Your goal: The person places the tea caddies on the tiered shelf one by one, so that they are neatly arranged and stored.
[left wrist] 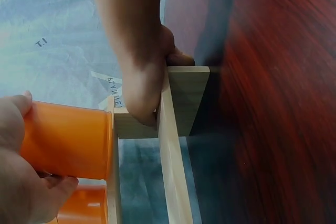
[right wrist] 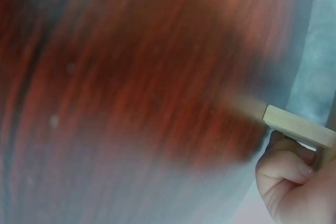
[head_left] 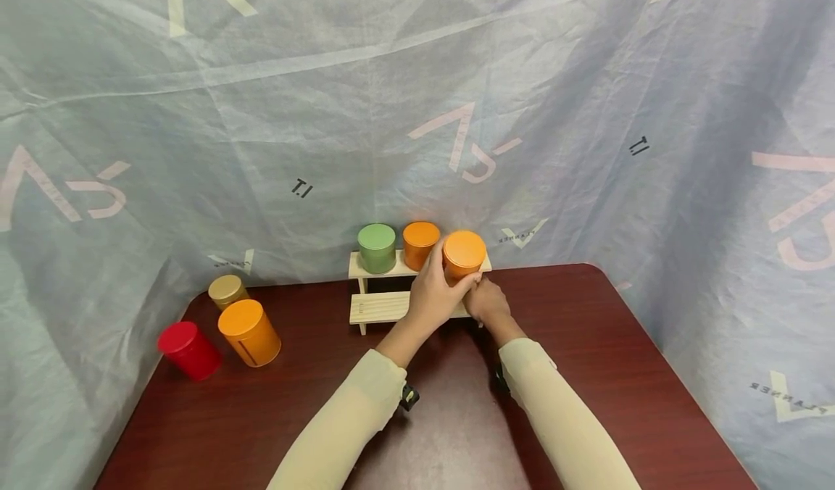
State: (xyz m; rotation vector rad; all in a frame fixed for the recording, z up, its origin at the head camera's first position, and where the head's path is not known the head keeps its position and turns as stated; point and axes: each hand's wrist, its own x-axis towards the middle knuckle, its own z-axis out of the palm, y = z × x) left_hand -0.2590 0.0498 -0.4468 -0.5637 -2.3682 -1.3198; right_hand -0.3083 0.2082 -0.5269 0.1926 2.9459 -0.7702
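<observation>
My left hand (head_left: 433, 294) holds an orange canister (head_left: 464, 249) between thumb and fingers, at the right end of the upper step of a small two-step wooden rack (head_left: 378, 307). In the left wrist view the base of that orange canister (left wrist: 71, 140) meets the edge of the upper board. My right hand (head_left: 488, 301) grips the right end of the lower step; its curled fingers (right wrist: 286, 169) show beside the wood in the right wrist view. A green canister (head_left: 377, 249) and another orange canister (head_left: 420, 245) stand on the upper step, left of the held one.
At the table's left side stand a red canister (head_left: 190, 351), a larger orange canister (head_left: 251, 333) and a gold-lidded one (head_left: 227, 291). A dark red wood-grain table (head_left: 587, 374) carries everything. Grey printed sheeting (head_left: 365, 113) hangs behind and at both sides.
</observation>
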